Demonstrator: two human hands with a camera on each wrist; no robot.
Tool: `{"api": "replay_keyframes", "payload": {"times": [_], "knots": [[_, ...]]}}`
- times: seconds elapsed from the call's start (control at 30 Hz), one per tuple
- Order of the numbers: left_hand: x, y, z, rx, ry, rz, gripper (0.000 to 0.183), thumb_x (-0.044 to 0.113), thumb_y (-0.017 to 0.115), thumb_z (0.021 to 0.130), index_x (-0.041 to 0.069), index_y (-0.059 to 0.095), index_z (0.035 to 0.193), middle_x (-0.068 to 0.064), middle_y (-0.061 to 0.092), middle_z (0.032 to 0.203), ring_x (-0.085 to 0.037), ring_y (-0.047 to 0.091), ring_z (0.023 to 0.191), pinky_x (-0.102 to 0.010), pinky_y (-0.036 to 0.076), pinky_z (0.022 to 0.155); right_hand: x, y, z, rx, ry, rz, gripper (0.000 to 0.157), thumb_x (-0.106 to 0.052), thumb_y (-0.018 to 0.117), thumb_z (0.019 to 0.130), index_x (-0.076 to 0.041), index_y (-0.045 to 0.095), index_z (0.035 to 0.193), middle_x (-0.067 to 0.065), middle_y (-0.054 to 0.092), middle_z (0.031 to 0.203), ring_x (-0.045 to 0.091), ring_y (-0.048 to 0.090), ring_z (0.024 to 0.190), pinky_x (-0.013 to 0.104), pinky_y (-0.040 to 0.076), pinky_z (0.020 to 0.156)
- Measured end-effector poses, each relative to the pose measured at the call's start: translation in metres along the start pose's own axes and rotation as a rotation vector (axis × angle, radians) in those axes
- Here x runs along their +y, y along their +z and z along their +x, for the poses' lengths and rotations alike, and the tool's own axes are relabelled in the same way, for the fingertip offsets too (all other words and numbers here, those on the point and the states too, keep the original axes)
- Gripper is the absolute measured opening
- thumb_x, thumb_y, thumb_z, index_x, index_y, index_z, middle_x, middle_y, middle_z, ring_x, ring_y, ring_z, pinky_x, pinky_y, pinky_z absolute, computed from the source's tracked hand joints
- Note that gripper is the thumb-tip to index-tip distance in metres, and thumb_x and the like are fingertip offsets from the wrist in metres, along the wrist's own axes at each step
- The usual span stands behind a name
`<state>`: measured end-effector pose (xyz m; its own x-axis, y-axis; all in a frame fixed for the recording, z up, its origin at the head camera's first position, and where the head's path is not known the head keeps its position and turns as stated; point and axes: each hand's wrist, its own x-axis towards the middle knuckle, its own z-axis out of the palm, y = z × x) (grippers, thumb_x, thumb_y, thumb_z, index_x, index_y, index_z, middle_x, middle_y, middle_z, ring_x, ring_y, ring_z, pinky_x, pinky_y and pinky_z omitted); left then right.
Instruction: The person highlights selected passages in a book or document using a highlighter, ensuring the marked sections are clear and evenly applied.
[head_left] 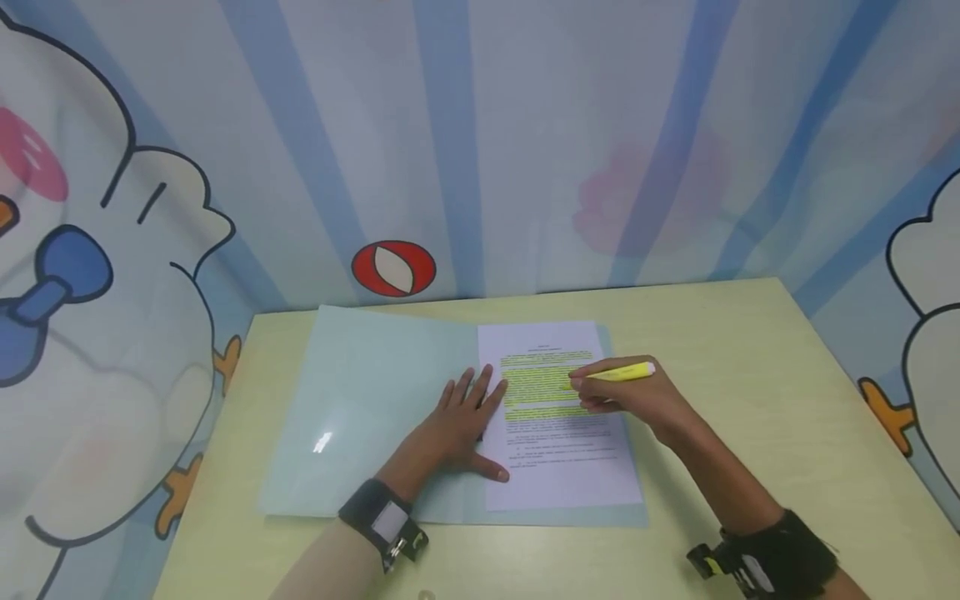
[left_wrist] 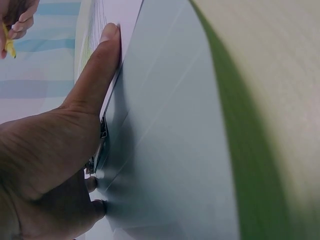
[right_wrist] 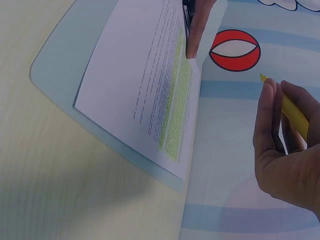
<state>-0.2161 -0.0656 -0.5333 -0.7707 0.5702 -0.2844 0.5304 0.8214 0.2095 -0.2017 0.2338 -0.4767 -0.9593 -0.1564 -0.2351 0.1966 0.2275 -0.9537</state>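
Note:
A yellow highlighter (head_left: 626, 372) is pinched between the fingers and thumb of my right hand (head_left: 637, 396), its tip over the printed sheet (head_left: 558, 487). Much of the upper text on that sheet is marked yellow; the lower lines are plain. Spread fingers of my left hand (head_left: 457, 425) rest along the sheet's left edge, with the thumb (left_wrist: 100, 65) on the paper. Under the sheet lies an opened pale blue folder (head_left: 360, 417). In the left wrist view a metal clip (left_wrist: 103, 127) shows at the folder's spine, partly hidden by the hand.
A light wooden table (head_left: 750, 358) carries the folder. Behind it hangs a blue striped cloth (head_left: 517, 150) with cartoon figures and a red and white ball print (head_left: 393, 268). Black camera straps (head_left: 783, 558) are on both wrists.

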Motion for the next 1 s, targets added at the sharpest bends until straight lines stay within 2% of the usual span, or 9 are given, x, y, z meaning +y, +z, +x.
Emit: {"api": "replay_keyframes", "payload": {"times": [0.17, 0.37, 0.43, 0.57, 0.83, 1.0], "knots": [[-0.001, 0.001, 0.002, -0.003, 0.001, 0.014, 0.140, 0.080, 0.082, 0.071, 0.017, 0.009, 0.173, -0.014, -0.002, 0.180, -0.042, 0.000, 0.166, -0.061, 0.011, 0.133, -0.005, 0.012, 0.004, -0.019, -0.010, -0.017, 0.036, -0.023, 0.084, 0.092, 0.000, 0.079, 0.119, 0.017, 0.081, 0.109, 0.020, 0.079, 0.087, 0.033, 0.066, 0.082], [-0.003, 0.004, 0.005, -0.008, 0.004, 0.030, 0.141, 0.083, 0.079, 0.070, 0.018, 0.009, 0.173, -0.013, -0.003, 0.180, -0.041, 0.000, 0.166, -0.060, 0.011, 0.133, -0.008, 0.026, 0.008, -0.051, -0.014, -0.047, 0.031, -0.023, 0.081, 0.093, -0.004, 0.080, 0.118, 0.010, 0.082, 0.110, 0.022, 0.078, 0.088, 0.033, 0.065, 0.083], [-0.003, 0.004, 0.005, -0.010, 0.003, 0.035, 0.141, 0.084, 0.079, 0.070, 0.019, 0.009, 0.173, -0.013, -0.003, 0.180, -0.041, 0.000, 0.166, -0.060, 0.012, 0.133, -0.008, 0.030, 0.009, -0.063, -0.015, -0.054, 0.030, -0.023, 0.081, 0.094, -0.005, 0.081, 0.118, 0.012, 0.082, 0.111, 0.022, 0.079, 0.089, 0.033, 0.065, 0.083], [-0.003, 0.003, 0.005, -0.012, 0.002, 0.039, 0.140, 0.083, 0.080, 0.070, 0.018, 0.011, 0.173, -0.014, -0.001, 0.180, -0.042, 0.002, 0.166, -0.060, 0.013, 0.133, -0.008, 0.038, 0.011, -0.081, -0.016, -0.049, 0.029, -0.025, 0.080, 0.094, -0.007, 0.081, 0.118, 0.018, 0.081, 0.112, 0.022, 0.078, 0.088, 0.034, 0.065, 0.084], [-0.003, 0.003, 0.006, -0.016, 0.000, 0.052, 0.140, 0.083, 0.080, 0.070, 0.017, 0.012, 0.173, -0.014, 0.000, 0.180, -0.041, 0.003, 0.166, -0.060, 0.014, 0.133, -0.006, 0.049, 0.014, -0.126, -0.021, -0.019, 0.028, -0.020, 0.080, 0.094, -0.005, 0.081, 0.117, 0.012, 0.083, 0.107, 0.020, 0.079, 0.087, 0.034, 0.066, 0.082], [-0.004, 0.003, 0.005, -0.023, -0.006, 0.046, 0.141, 0.083, 0.080, 0.069, 0.018, 0.011, 0.173, -0.014, 0.000, 0.181, -0.041, 0.002, 0.166, -0.060, 0.014, 0.133, -0.002, 0.057, 0.017, -0.141, -0.005, -0.019, 0.027, -0.022, 0.083, 0.092, -0.008, 0.082, 0.115, 0.017, 0.082, 0.109, 0.019, 0.079, 0.084, 0.034, 0.066, 0.080]]}}
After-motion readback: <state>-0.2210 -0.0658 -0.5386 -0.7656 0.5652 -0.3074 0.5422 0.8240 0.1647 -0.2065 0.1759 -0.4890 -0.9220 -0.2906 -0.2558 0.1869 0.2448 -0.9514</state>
